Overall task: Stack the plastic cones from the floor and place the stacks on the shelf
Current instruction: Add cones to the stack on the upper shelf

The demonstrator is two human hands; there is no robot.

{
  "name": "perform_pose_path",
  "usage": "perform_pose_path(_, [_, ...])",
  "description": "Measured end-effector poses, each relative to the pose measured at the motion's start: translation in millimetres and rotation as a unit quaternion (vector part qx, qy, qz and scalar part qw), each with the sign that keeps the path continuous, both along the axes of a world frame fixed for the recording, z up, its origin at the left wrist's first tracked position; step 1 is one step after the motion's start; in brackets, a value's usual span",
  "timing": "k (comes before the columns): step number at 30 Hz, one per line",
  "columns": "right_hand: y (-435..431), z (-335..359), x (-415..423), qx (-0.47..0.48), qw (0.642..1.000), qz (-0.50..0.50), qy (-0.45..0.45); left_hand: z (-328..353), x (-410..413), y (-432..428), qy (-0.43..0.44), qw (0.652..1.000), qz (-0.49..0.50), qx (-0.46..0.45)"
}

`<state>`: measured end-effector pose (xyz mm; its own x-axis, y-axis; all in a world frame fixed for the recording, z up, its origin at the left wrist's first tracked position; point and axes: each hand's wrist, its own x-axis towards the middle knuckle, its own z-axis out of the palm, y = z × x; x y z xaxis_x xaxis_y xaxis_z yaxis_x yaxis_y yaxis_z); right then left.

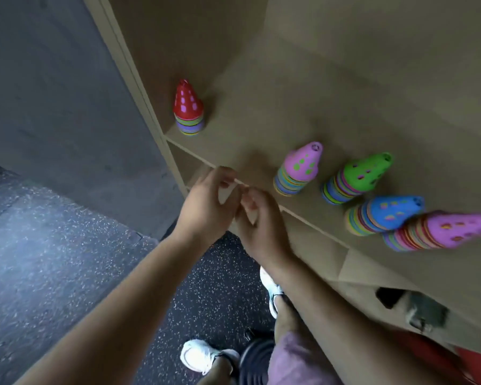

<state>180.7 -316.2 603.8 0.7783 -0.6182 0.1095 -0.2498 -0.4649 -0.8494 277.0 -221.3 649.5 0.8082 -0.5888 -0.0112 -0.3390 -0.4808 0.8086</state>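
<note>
Several stacks of plastic cones stand on the wooden shelf [256, 126]. A short stack topped by a red cone [188, 107] is at the far left. To the right stand a pink-topped stack [299, 169], a green-topped stack [357, 177], a blue-topped stack [385, 215] and another pink-topped stack [439, 230]. My left hand [206, 207] and my right hand [261, 220] meet in front of the shelf's front edge, fingers loosely curled and touching each other. Neither hand holds a cone.
The shelf unit has lower compartments [372, 276], one with dark objects [411, 307] inside. A grey wall [53, 93] stands to the left. Speckled dark flooring [214, 287] lies below, with my white shoes [203, 357] on it.
</note>
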Motion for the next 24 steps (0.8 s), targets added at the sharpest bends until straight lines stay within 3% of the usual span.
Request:
perform_pose_path(6, [-5, 17, -83, 0.013, 0.989, -0.113, 0.092, 26, -53, 6, 0.013, 0.997, -0.075, -0.011])
perform_pose_path(17, [-80, 17, -53, 0.079, 0.955, -0.162, 0.235, 58, -40, -63, -0.003, 0.983, -0.179, 0.049])
perform_pose_path(24, [-105, -11, -42, 0.107, 0.942, -0.121, 0.293, 52, -9, -127, -0.087, 0.958, -0.235, 0.139])
